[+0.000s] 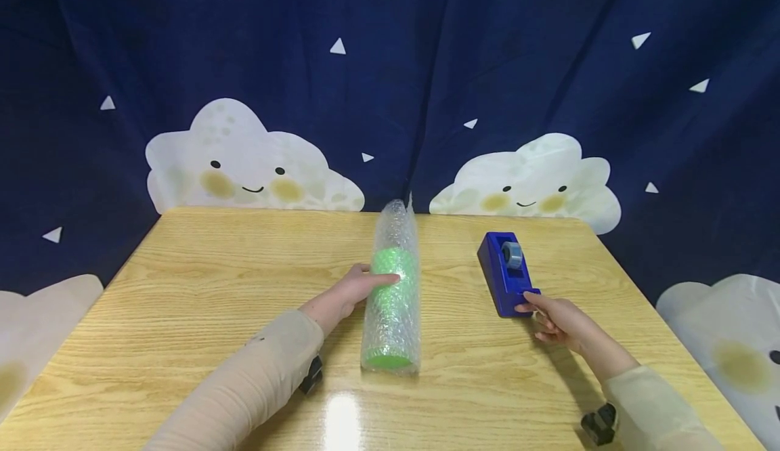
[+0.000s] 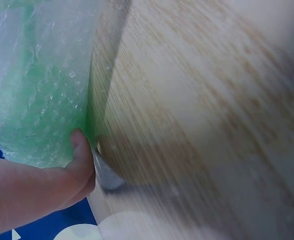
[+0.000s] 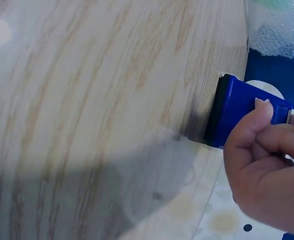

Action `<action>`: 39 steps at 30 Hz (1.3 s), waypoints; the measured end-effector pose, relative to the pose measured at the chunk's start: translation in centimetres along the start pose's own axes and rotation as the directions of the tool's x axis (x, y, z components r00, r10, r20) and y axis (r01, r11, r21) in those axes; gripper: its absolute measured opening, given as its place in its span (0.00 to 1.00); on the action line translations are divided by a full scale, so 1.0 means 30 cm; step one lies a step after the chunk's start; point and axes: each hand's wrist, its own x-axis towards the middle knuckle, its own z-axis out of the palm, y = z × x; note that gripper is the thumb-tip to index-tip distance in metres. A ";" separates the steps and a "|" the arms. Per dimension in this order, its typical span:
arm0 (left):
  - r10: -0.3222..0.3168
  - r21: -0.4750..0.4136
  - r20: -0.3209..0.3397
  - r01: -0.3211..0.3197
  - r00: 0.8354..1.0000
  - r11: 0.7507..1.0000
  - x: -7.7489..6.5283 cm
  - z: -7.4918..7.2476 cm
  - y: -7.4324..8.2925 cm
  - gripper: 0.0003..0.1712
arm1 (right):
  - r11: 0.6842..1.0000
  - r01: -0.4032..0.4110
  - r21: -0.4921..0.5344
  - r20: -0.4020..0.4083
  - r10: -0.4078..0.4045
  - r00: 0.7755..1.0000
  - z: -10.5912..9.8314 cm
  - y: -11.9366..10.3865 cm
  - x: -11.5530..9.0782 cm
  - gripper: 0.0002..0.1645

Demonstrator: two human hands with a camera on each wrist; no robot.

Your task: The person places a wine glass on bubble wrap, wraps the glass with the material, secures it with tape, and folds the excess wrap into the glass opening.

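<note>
Two hands work at a brown table. In the head view, the left hand holds a green tube in bubble wrap, with one digit across the top. The tube lies in the middle of the table, pointing at the dark blue curtain. To its right, the right hand touches the near end of a blue tape holder with a tape roll in it. In the left wrist view, a fingertip touches the wrap's edge. In the right wrist view, bent fingers touch the holder; whether they pinch any tape is too hard to tell.
</note>
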 end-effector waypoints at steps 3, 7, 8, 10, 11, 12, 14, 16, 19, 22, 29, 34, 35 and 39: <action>0.000 -0.005 0.000 0.000 1.000 1.000 0.000 -0.001 0.000 0.52 | 1.000 0.028 0.006 0.029 -0.028 0.999 -0.004 0.002 0.002 0.35; -0.001 -0.005 -0.002 0.001 1.000 1.000 0.000 -0.002 0.000 0.52 | 0.998 0.066 0.012 0.047 -0.067 0.997 -0.008 0.002 0.002 0.33; -0.001 -0.004 -0.002 0.001 1.000 1.000 0.000 -0.003 0.000 0.52 | 0.997 0.074 0.010 0.047 -0.075 0.996 -0.009 0.002 0.002 0.32; -0.002 -0.002 -0.002 0.002 1.000 1.000 0.001 -0.003 -0.001 0.52 | 0.996 0.093 0.002 0.046 -0.093 0.995 -0.008 0.002 0.003 0.31; -0.001 -0.002 -0.002 0.001 1.000 1.000 0.001 -0.004 -0.001 0.52 | 0.994 0.108 -0.004 0.047 -0.108 0.993 -0.008 0.002 0.004 0.31; -0.001 -0.002 -0.002 0.001 1.000 1.000 0.002 -0.004 0.000 0.52 | 0.993 0.117 -0.008 0.043 -0.116 0.992 -0.006 0.002 0.005 0.31; -0.002 0.000 -0.004 0.002 1.000 1.000 0.003 -0.005 0.000 0.52 | 0.991 0.135 -0.017 0.039 -0.134 0.990 -0.003 0.001 0.008 0.32; -0.004 0.002 -0.006 0.004 1.000 1.000 0.004 -0.006 0.001 0.52 | 0.989 0.144 -0.027 0.028 -0.143 0.989 -0.001 0.001 0.012 0.32; -0.006 0.007 -0.010 0.006 1.000 1.000 0.003 -0.007 0.004 0.52 | 0.989 0.143 -0.041 0.010 -0.143 0.990 0.004 0.000 0.018 0.32; -0.007 0.005 -0.010 0.007 1.000 1.000 0.004 -0.009 0.005 0.52 | 0.989 0.143 -0.049 -0.008 -0.143 0.990 0.009 0.000 0.023 0.27; -0.008 0.009 -0.009 0.008 1.000 1.000 0.008 -0.014 0.002 0.53 | 0.987 0.139 -0.075 -0.035 -0.142 0.989 0.020 -0.005 0.025 0.27; -0.009 0.008 -0.010 0.009 1.000 1.000 0.010 -0.018 0.002 0.53 | 0.988 0.130 -0.089 -0.046 -0.135 0.990 0.025 -0.009 0.029 0.31; -0.008 0.008 -0.010 0.008 1.000 1.000 0.010 -0.019 0.002 0.53 | 0.987 0.132 -0.090 -0.048 -0.137 0.989 0.027 -0.010 0.029 0.30; -0.004 0.008 -0.011 0.005 1.000 1.000 0.013 -0.021 0.000 0.53 | 0.986 0.137 -0.098 -0.062 -0.144 0.988 0.032 -0.010 0.031 0.30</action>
